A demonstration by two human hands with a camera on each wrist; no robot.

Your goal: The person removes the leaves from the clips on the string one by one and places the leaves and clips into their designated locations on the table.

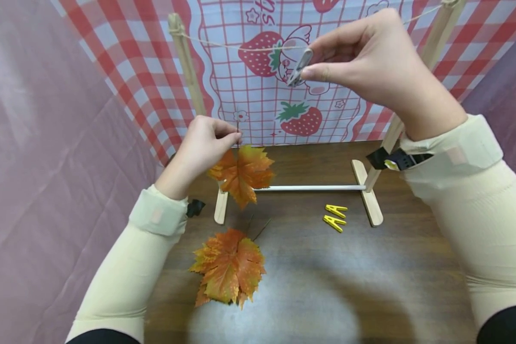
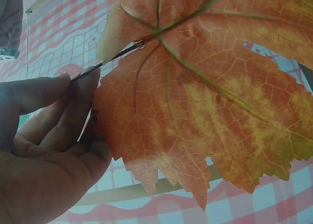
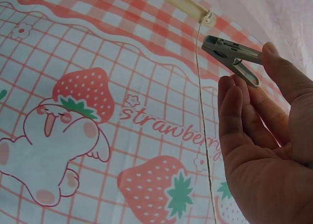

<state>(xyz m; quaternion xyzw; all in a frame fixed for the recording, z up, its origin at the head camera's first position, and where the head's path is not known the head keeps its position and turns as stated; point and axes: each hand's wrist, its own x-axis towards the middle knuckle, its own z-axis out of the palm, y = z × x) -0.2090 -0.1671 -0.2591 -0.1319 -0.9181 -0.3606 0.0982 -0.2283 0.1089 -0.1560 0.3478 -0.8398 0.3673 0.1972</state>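
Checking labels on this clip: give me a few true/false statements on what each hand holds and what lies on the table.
1. The left hand pinches the stem of an orange fabric maple leaf. True.
2. The right hand holds a yellow plastic clothespin. False: it holds a grey plastic clothespin up by the thin string of the wooden rack.
3. Two yellow plastic clothespins lie on the brown wooden table. True.
4. The table holds no other leaves. False: a pile of orange maple leaves lies near the left forearm.
5. A leaf already hangs clipped to the string. False: nothing hangs on it.
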